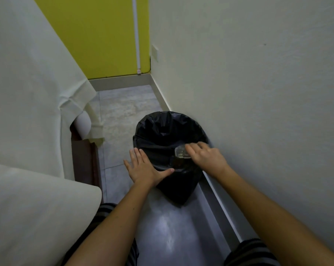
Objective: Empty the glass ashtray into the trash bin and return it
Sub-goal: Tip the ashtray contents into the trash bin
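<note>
Glass ashtray (180, 151), gripped in the right hand (205, 157), tips over the black-lined trash bin (162, 131) while the spread left hand (145, 167) steadies its near rim; returning remains.

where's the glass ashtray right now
In the head view, the glass ashtray is in the right hand, held over the open trash bin near its right rim, beside the wall.

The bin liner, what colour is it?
Black, a glossy plastic bin liner, seen in the head view.
</note>
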A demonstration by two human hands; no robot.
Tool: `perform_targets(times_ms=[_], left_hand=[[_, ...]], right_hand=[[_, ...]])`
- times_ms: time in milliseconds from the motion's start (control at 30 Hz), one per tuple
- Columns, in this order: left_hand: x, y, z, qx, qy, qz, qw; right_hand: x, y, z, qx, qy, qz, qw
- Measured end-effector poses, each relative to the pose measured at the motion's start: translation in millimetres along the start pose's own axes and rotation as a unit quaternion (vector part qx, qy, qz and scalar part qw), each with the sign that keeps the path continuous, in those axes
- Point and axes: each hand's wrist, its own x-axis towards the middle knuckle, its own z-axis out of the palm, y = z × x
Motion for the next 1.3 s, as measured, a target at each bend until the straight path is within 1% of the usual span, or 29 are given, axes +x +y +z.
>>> perform_targets(times_ms=[33, 133, 167, 200, 267, 300, 333, 433, 467, 600, 633, 767, 933, 1067, 1133, 1233, 1300], left_hand=[[0, 1, 0, 0.0, -0.004, -0.002, 1.0], [-1, 2, 1, 0.008, -0.007, -0.007, 1.0], [-2, 2, 1, 0.006, -0.006, -0.008, 1.0], [-2, 2, 1, 0.001, -0.005, -0.007, 1.0], [-1, 3, 0, -0.007, -0.008, -0.004, 1.0], [-1, 5, 0, -0.008, -0.011, -0.004, 1.0], [0, 4, -1, -0.006, -0.011, -0.006, 1.0], [0, 4, -3, -0.002, -0.012, -0.008, 1.0], [1, 3, -2, -0.004, -0.01, -0.007, 1.0], [2, 3, -2, -0.017, 0.0, -0.009, 1.0], [4, 3, -2, -0.016, -0.003, -0.009, 1.0], [2, 4, 2, -0.013, -0.007, -0.01, 1.0], [4, 4, -1, -0.011, -0.006, -0.01, 1.0], [2, 8, -1, -0.011, -0.009, -0.012, 1.0], [1, 8, 0, -0.021, -0.009, -0.013, 1.0], [3, 8, -1, -0.025, -0.008, -0.014, 1.0], [3, 8, -2, -0.024, -0.011, -0.012, 1.0]], right_hand=[[-1, 1, 1, -0.006, 0.003, -0.005, 1.0], [-5, 5, 9, 0.004, 0.006, -0.099, 0.995], [-3, 7, 11, 0.007, 0.003, -0.11, 0.994], [2, 9, 10, 0.009, -0.003, -0.102, 0.995], [12, 12, 8, 0.006, -0.008, -0.061, 0.998], [13, 13, 8, 0.001, -0.004, -0.053, 0.999], [13, 12, 9, -0.001, -0.003, -0.065, 0.998], [2, 10, 13, 0.013, -0.004, -0.149, 0.989], [3, 11, 14, 0.013, -0.004, -0.146, 0.989], [23, 13, 8, -0.007, -0.013, -0.055, 0.998], [22, 11, 8, -0.003, -0.02, -0.053, 0.998], [6, 5, 10, 0.029, -0.048, -0.125, 0.991], [27, 8, -1, 0.015, -0.05, -0.095, 0.994], [15, 11, 4, 0.023, -0.063, -0.15, 0.986], [21, 17, 2, 0.017, -0.064, -0.143, 0.988], [28, 21, -1, -0.001, -0.055, -0.108, 0.993], [21, 19, 1, 0.001, -0.044, -0.124, 0.991]])
